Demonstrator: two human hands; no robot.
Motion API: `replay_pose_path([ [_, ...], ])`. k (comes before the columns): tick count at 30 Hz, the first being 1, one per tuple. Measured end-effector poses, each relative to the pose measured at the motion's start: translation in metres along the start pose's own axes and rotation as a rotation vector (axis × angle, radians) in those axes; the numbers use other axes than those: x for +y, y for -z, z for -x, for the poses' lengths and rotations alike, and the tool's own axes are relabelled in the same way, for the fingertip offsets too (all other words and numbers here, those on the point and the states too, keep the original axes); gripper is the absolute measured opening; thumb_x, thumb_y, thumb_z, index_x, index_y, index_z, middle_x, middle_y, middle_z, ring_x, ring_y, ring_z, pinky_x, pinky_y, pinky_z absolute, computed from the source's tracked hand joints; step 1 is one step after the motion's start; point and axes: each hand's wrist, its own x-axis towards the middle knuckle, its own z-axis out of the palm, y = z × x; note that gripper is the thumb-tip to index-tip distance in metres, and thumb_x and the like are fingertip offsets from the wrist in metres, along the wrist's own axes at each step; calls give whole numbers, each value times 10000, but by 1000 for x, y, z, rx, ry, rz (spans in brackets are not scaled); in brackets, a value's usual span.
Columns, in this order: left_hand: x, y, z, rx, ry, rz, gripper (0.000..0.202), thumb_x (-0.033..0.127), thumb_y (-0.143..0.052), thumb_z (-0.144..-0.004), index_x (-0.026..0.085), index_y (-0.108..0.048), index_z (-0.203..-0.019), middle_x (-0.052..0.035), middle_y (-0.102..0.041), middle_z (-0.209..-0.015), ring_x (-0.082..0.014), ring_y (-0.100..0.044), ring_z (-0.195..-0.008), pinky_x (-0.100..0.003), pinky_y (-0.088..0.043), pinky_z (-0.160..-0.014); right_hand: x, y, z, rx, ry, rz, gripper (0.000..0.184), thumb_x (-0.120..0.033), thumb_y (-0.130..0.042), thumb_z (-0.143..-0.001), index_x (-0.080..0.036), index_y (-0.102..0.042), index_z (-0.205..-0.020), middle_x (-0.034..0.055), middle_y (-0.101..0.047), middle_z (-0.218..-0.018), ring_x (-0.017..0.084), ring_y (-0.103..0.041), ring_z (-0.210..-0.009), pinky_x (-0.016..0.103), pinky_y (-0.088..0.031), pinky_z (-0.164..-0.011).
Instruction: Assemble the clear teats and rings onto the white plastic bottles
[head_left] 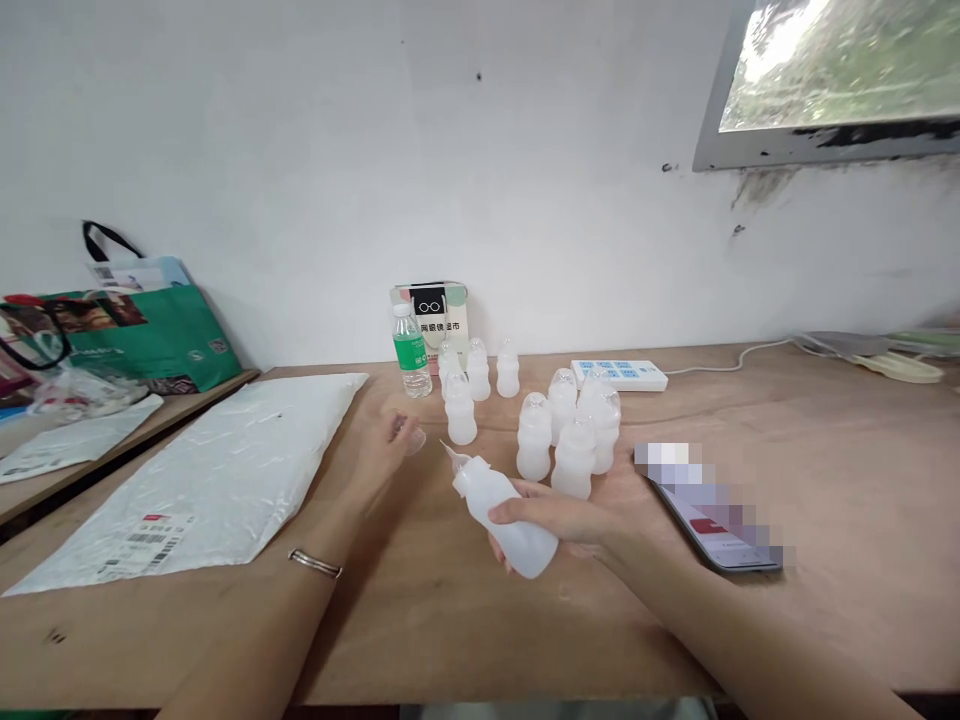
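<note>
"What is the right hand doing?"

"It's clamped round a frosted white bottle, held tilted over the bench with its thin pointed tip toward the left hand."

"And that left one?"

"Blurred. A clear cap shows at its fingertips, but I can't tell whether they are pinched on it."

"Where are the other bottles?"

"Upright on the bench under clear domed tops: a cluster just beyond the right hand, the rest farther left, near a green-labelled water bottle."

"What else is around?"

"A paper bag behind the water bottle, a white power strip behind the cluster, a phone to its right, and a flat white parcel left of the left hand."
</note>
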Motion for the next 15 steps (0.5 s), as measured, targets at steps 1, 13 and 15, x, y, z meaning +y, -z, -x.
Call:
replay_pose_path([
  [1,-5,-4,-1,-49,2,-36,222,405,-614,-677,187,-585,-645,-12,-616,-641,-203,-558,-686,-297,-428,-677,-1,-2,0,0,-7,11,200,-303,-602,-758,-216,-516,-916,-32,-616,-600,123,-568,-528,242,-426,-520],
  [13,33,-14,36,-433,-140,280,526,635,-383,-783,174,-628,-844,-110,-669,-949,-270,-602,-938,-379,-465,-808,9,2,-6,-107,110,-146,359,-362,-666,-643,-191,-488,-903,-7,-641,-650,141,-592,-566,263,-437,-531],
  [15,44,-23,55,-740,-77,415,584,676,-490,-701,166,-624,-952,-124,-683,-950,-267,-637,-852,-331,-493,-660,11,2,-9,-188,122,-171,380,-389,-661,-642,-180,-498,-914,1,-646,-637,139,-589,-543,253,-423,-502],
])
